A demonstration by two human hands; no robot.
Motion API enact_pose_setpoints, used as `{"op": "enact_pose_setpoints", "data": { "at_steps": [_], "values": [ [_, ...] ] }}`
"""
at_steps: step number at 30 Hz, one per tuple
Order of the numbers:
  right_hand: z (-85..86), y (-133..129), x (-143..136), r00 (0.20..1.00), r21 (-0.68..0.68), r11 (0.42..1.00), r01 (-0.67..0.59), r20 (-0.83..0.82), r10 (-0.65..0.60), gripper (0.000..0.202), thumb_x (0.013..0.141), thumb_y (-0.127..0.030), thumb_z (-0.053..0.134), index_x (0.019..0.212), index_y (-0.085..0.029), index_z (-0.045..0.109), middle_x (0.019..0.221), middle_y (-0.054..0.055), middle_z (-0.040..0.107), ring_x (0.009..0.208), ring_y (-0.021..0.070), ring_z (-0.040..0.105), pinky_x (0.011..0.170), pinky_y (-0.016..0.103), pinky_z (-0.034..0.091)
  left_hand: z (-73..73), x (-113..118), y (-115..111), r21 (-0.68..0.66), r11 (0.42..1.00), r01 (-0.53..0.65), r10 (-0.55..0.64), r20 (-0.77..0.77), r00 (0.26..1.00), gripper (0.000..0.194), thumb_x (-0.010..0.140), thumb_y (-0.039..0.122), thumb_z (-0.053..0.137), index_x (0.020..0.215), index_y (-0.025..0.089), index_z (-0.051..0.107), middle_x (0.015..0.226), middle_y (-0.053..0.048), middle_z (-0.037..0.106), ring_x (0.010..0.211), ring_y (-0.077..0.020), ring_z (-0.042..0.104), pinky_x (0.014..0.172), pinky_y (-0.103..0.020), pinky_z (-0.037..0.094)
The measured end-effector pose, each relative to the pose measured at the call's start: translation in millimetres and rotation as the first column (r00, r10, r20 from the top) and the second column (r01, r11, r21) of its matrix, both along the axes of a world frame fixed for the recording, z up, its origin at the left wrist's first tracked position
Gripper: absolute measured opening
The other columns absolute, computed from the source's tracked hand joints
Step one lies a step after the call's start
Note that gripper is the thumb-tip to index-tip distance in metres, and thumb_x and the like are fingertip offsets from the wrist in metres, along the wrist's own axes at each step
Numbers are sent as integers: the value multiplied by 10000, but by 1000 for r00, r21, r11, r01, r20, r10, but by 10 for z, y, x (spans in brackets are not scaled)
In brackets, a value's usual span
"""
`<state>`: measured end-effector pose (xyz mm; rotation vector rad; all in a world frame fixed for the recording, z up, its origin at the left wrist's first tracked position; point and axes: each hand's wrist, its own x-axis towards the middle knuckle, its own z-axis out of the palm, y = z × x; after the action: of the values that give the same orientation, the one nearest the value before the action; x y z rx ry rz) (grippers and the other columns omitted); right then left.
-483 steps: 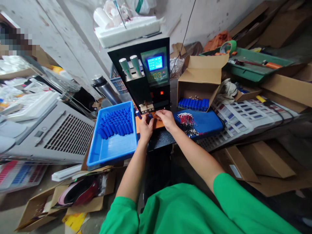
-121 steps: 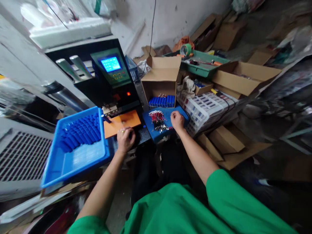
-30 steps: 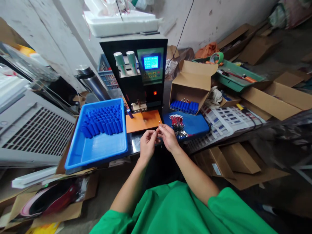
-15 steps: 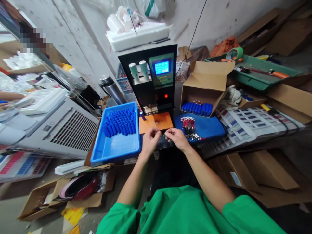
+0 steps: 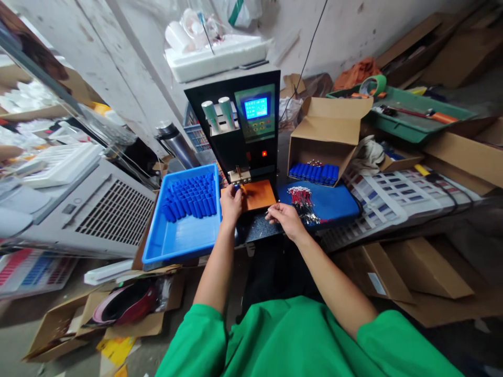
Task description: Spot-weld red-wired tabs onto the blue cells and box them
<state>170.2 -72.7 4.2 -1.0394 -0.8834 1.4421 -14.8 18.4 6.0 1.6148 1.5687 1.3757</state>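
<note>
At the near edge of the counter [image 5: 255,230], the right hand [image 5: 283,215] is held above the surface, thumb and fingertips pinched on a small pale-tipped piece [image 5: 279,201]; it is probably a wire lead, but most of it is hidden. The left hand [image 5: 231,203] is a little farther off, at the left end of the orange board [image 5: 259,196], with its grip closed on one blue cylinder [image 5: 236,187], partly covered by the fingers.

To the left, the blue tray [image 5: 165,246] carries many upright cylinders [image 5: 192,196] packed toward its far side; its near part is bare. To the right, a bunch of red and black leads [image 5: 301,196] lies on the blue pad [image 5: 338,204].

Beyond the pad, an open carton [image 5: 330,125] contains a row of blue cylinders [image 5: 314,172] with small pale-tipped ends above them. Behind the board stands the black machine [image 5: 230,152], its display [image 5: 256,108] and red indicator [image 5: 264,154] lit.

Progress, as judged: partway. The carton row appears finished, the gripped cylinder is in hand and not yet joined to the pinched piece, and the tray stock and loose leads remain to be used
</note>
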Motion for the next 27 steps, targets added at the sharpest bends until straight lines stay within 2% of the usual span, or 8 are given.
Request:
{"op": "enact_pose_setpoints", "data": {
  "at_steps": [3, 6, 13, 18, 23, 27],
  "values": [
    [19, 93, -5, 1000, -3, 1000, 6, -7, -6, 374, 667, -475, 833, 765, -169, 641, 670, 20, 706, 598, 113, 628, 561, 228, 504, -52, 69, -57, 9, 992, 129, -129, 73, 989, 127, 849, 289, 600, 879, 180, 658, 830, -32, 678, 807, -175, 627, 796, -289, 486],
    [42, 239, -47, 999, 19, 999, 46, -26, -46, 370, 662, -471, 832, 762, -176, 634, 680, 10, 694, 629, 114, 630, 568, 221, 509, -115, 90, -59, 1, 986, 169, -168, 123, 978, 154, 836, 303, 615, 921, 183, 659, 864, -28, 684, 850, -174, 641, 813, -282, 495],
    [113, 654, -224, 984, 91, 981, 173, -53, -169, 325, 678, -455, 802, 757, -180, 647, 721, 3, 677, 676, 111, 614, 613, 222, 512, -124, 105, -118, -38, 982, 183, -173, 183, 968, 197, 819, 308, 663, 974, 188, 680, 927, -42, 718, 876, -174, 672, 847, -289, 516],
    [116, 870, -429, 982, 122, 975, 186, -64, -180, 259, 710, -419, 754, 734, -185, 644, 715, -8, 660, 678, 118, 597, 656, 239, 498, -64, 134, -180, -34, 989, 141, -136, 111, 984, 238, 846, 321, 662, 1039, 189, 704, 940, -48, 734, 876, -197, 678, 844, -308, 520],
    [39, 965, -602, 983, 172, 968, 181, 4, -184, 209, 751, -390, 705, 734, -189, 649, 747, 8, 683, 728, 144, 615, 685, 254, 482, -37, 143, -210, -13, 994, 109, -108, 57, 993, 237, 882, 319, 639, 1071, 195, 711, 993, -53, 745, 882, -196, 689, 850, -305, 516],
    [24, 955, -636, 969, 211, 956, 204, 94, -227, 162, 771, -344, 667, 754, -183, 661, 744, 9, 683, 718, 156, 614, 689, 263, 469, -53, 132, -215, -6, 995, 101, -101, 6, 995, 275, 907, 324, 613, 1134, 194, 695, 997, -50, 746, 872, -190, 688, 838, -311, 525]
  ]
}}
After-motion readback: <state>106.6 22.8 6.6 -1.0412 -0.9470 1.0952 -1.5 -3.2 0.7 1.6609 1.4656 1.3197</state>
